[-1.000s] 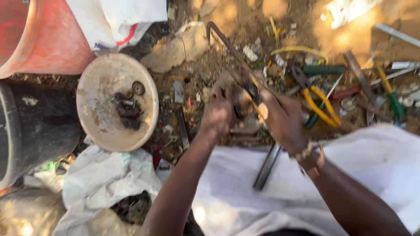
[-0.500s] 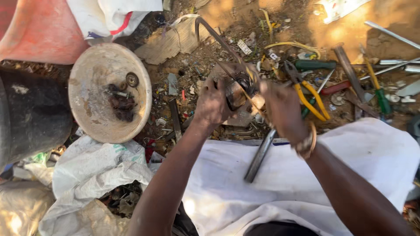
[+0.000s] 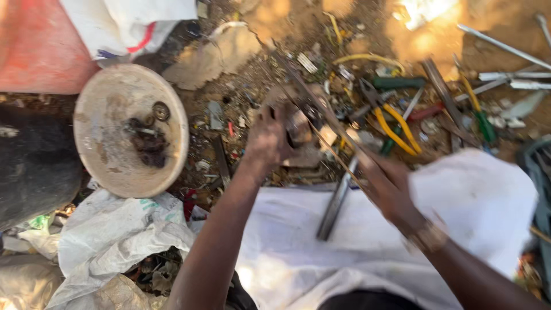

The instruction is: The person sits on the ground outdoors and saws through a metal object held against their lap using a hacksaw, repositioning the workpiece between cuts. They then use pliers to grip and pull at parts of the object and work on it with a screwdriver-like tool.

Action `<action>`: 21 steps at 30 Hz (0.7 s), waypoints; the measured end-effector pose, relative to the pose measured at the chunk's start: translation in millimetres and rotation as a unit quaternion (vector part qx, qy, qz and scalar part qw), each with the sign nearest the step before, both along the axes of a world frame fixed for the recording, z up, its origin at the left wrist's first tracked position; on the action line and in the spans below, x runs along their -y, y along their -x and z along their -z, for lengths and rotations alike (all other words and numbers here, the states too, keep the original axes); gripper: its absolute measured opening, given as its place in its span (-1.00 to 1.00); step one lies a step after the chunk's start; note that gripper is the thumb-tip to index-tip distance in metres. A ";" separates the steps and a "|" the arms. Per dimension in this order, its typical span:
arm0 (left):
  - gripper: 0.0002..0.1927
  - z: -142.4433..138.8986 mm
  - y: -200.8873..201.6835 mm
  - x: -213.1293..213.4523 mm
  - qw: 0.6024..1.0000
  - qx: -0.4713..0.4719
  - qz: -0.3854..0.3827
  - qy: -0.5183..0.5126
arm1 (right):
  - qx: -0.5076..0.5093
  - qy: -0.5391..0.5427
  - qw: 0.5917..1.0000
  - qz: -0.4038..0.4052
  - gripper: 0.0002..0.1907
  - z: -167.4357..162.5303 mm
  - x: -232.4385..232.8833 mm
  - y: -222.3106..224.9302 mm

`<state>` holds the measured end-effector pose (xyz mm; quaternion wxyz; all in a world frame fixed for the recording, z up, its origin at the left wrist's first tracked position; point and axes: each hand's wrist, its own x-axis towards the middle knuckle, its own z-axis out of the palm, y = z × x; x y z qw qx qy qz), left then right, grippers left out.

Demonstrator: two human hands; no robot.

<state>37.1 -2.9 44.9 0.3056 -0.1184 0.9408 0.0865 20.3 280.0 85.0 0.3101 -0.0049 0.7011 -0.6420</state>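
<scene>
While blurred by motion, shows the left hand (image 3: 268, 136) clenched around a small metal part (image 3: 299, 127), held just above littered dirt ground (image 3: 252, 51). Right hand (image 3: 389, 185) gripping a hacksaw (image 3: 321, 117), blade laid across the part. Seems mid-cut; part not visibly severed, though blur hides how deep. Nearby: yellow-handled pliers (image 3: 396, 129) just beyond the saw, a steel bar (image 3: 336, 201) lying on white cloth (image 3: 470, 195), and a round dish (image 3: 94, 115) holding rusty bits, well apart to the left.
</scene>
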 end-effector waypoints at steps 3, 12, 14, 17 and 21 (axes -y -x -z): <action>0.48 4.2 -4.4 1.1 0.999 -0.026 0.017 0.024 | 0.138 -0.039 0.989 0.036 -0.59 -3.3 -18.7 8.3; 0.31 15.1 -15.9 -8.4 0.995 -0.071 -0.062 -0.028 | 0.023 0.013 1.000 0.015 -0.74 3.5 4.3 14.1; 0.32 8.1 -7.7 -6.9 0.995 -0.082 -0.055 -0.012 | 0.112 0.029 0.993 0.037 -0.66 -5.6 -17.7 9.8; 0.30 -4.4 2.3 -6.9 0.980 -0.199 -0.004 0.024 | 0.120 0.046 0.991 0.024 -0.81 -0.6 1.9 27.2; 0.27 -19.8 -1.8 -10.1 0.992 -0.109 -0.061 -0.037 | 0.046 0.140 0.989 -0.033 -0.67 23.8 80.5 65.4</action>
